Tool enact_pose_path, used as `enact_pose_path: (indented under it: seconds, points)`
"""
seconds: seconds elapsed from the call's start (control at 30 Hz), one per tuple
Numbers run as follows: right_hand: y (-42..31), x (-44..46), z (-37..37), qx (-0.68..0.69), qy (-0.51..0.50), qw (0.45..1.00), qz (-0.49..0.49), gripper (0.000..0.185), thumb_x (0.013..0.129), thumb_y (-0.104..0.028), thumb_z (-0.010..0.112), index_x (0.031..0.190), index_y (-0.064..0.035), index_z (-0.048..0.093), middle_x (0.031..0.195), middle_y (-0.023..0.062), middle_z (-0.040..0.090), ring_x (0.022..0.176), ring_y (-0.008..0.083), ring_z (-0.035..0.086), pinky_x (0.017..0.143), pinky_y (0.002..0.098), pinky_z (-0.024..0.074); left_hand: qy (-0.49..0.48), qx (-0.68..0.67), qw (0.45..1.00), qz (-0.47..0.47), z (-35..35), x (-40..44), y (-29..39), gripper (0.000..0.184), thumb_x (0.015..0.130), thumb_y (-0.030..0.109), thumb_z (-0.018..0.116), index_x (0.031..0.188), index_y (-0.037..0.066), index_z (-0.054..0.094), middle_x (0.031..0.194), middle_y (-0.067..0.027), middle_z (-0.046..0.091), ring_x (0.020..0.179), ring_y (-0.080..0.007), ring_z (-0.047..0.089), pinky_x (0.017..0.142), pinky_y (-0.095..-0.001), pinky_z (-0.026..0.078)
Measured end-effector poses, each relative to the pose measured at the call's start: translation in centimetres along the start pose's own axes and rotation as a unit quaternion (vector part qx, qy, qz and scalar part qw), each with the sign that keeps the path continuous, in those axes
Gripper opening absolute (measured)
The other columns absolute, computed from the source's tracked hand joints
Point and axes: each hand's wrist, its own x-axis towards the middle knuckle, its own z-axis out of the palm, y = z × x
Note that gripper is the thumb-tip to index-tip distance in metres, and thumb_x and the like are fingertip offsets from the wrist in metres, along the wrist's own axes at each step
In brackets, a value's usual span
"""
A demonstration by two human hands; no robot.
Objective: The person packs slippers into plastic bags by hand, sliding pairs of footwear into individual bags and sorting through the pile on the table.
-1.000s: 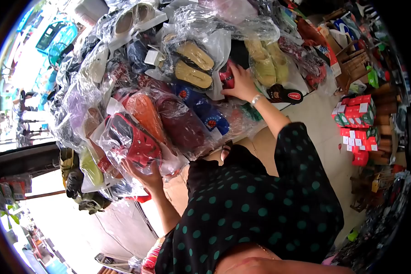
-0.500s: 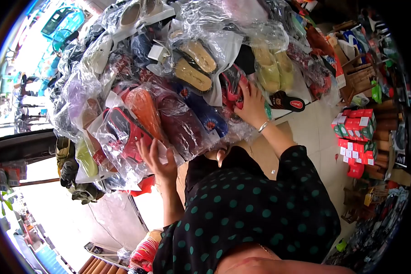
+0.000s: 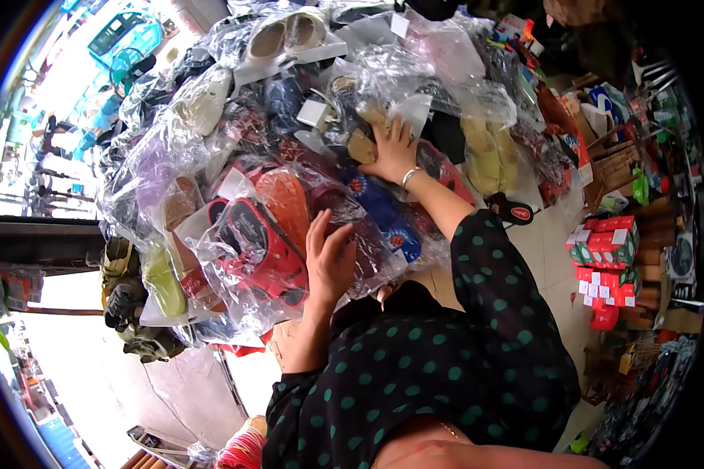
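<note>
My right hand [image 3: 395,152] lies with its fingers spread over a pair of tan-soled slippers [image 3: 361,145] in a clear bag; the hand covers most of them. Under and beside that wrist are blue patterned slippers [image 3: 383,215] and a red-and-black shoe [image 3: 446,172]. My left hand [image 3: 330,258] is held with fingers apart over the front of the pile, nothing visible in it. Bagged red-and-black shoes [image 3: 262,242] and an orange slipper [image 3: 284,202] lie just left of it. Whether the left hand touches the plastic, I cannot tell.
The heap of bagged footwear spreads across the table, with yellow-green shoes [image 3: 489,156] at right and beige shoes [image 3: 289,35] at the back. Red and green boxes [image 3: 606,250] are stacked on the right. A dark slipper [image 3: 510,209] sits at the pile's right edge.
My right hand has moved left and farther back, from the red-and-black shoe onto the tan-soled slippers. My left hand has come away from the bagged red shoes toward the right.
</note>
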Motion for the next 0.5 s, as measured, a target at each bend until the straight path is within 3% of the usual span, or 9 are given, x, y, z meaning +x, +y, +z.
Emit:
enact_pose_path:
  seconds: [0.03, 0.1, 0.2, 0.23, 0.3, 0.33, 0.37, 0.43, 0.5]
  points:
    - [0.6, 1.5, 0.2, -0.002, 0.002, 1.000, -0.003, 0.099, 0.061, -0.053, 0.075, 0.140, -0.0159, 0.029, 0.147, 0.0274, 0.013, 0.131, 0.0456, 0.023, 0.101, 0.0591, 0.0266, 0.000, 0.006, 1.000, -0.003, -0.4, -0.6, -0.6, 0.033, 0.071, -0.001, 0.066, 0.103, 0.006, 0.063, 0.127, -0.0202, 0.048, 0.117, -0.0385, 0.047, 0.097, -0.0438, 0.040]
    - [2.8, 4.2, 0.1, -0.004, 0.111, 0.987, -0.117, 0.094, 0.061, -0.048, 0.076, 0.138, -0.0156, 0.033, 0.148, 0.0228, 0.016, 0.132, 0.0423, 0.025, 0.099, 0.0561, 0.0309, -0.005, 0.017, 1.000, -0.011, -2.0, -1.5, -1.3, 0.032, 0.071, -0.001, 0.065, 0.102, 0.006, 0.064, 0.126, -0.0208, 0.050, 0.115, -0.0383, 0.049, 0.096, -0.0432, 0.042]
    - [3.9, 6.6, -0.6, 0.021, 0.165, 0.983, -0.072, 0.076, 0.063, -0.041, 0.074, 0.129, -0.0163, 0.046, 0.140, 0.0173, 0.032, 0.127, 0.0356, 0.034, 0.090, 0.0535, 0.0391, -0.016, -0.021, 0.995, -0.099, -3.9, -2.7, -1.9, 0.031, 0.071, -0.002, 0.065, 0.102, 0.006, 0.064, 0.125, -0.0218, 0.050, 0.114, -0.0378, 0.050, 0.095, -0.0419, 0.043]
    - [4.1, 6.6, -0.4, 0.013, 0.161, 0.983, -0.089, 0.071, 0.063, -0.040, 0.074, 0.125, -0.0151, 0.049, 0.130, 0.0166, 0.042, 0.121, 0.0355, 0.037, 0.091, 0.0513, 0.0398, -0.017, -0.021, 0.995, -0.099, -4.2, -2.9, -2.0, 0.031, 0.071, -0.002, 0.065, 0.102, 0.006, 0.064, 0.125, -0.0218, 0.050, 0.114, -0.0378, 0.050, 0.095, -0.0419, 0.043]
    - [3.9, 6.0, -0.2, 0.035, 0.093, 0.988, -0.116, 0.066, 0.064, -0.040, 0.073, 0.121, -0.0138, 0.051, 0.122, 0.0166, 0.048, 0.118, 0.0355, 0.039, 0.092, 0.0476, 0.0406, -0.021, -0.037, 0.996, -0.073, -4.2, -2.8, -2.2, 0.032, 0.071, -0.003, 0.065, 0.102, 0.005, 0.064, 0.125, -0.0225, 0.050, 0.114, -0.0373, 0.051, 0.094, -0.0407, 0.045]
    - [3.7, 4.9, 0.3, 0.018, 0.114, 0.981, -0.154, 0.062, 0.065, -0.040, 0.073, 0.116, -0.0118, 0.053, 0.116, 0.0168, 0.052, 0.115, 0.0360, 0.041, 0.093, 0.0440, 0.0415, -0.026, -0.038, 0.997, -0.059, -4.3, -2.5, -2.1, 0.032, 0.071, -0.004, 0.065, 0.102, 0.005, 0.064, 0.125, -0.0221, 0.050, 0.114, -0.0364, 0.052, 0.092, -0.0394, 0.046]
    - [3.0, 3.1, -1.3, 0.012, 0.065, 0.985, -0.159, 0.059, 0.067, -0.039, 0.071, 0.115, -0.0098, 0.055, 0.119, 0.0183, 0.051, 0.112, 0.0372, 0.046, 0.093, 0.0423, 0.0415, -0.029, -0.042, 0.997, -0.055, -4.2, -2.3, -2.2, 0.032, 0.071, -0.004, 0.065, 0.102, 0.005, 0.064, 0.125, -0.0221, 0.050, 0.114, -0.0364, 0.052, 0.092, -0.0394, 0.046]
    - [4.1, 2.4, -0.1, 0.187, 0.041, 0.960, -0.206, 0.052, 0.071, -0.035, 0.069, 0.114, -0.0082, 0.057, 0.118, 0.0185, 0.053, 0.107, 0.0366, 0.051, 0.094, 0.0400, 0.0417, -0.045, -0.085, 0.992, -0.083, -4.1, -2.1, -2.1, 0.032, 0.071, -0.005, 0.065, 0.101, 0.005, 0.064, 0.124, -0.0218, 0.050, 0.114, -0.0353, 0.052, 0.091, -0.0382, 0.047]
    - [5.3, 1.6, -1.5, 0.213, 0.079, 0.957, -0.181, 0.049, 0.073, -0.033, 0.068, 0.114, -0.0082, 0.058, 0.116, 0.0181, 0.055, 0.106, 0.0355, 0.052, 0.093, 0.0393, 0.0417, -0.048, -0.065, 0.993, -0.083, -4.4, -0.9, -1.7, 0.032, 0.071, -0.007, 0.065, 0.101, 0.005, 0.065, 0.124, -0.0193, 0.052, 0.113, -0.0329, 0.053, 0.089, -0.0360, 0.048]
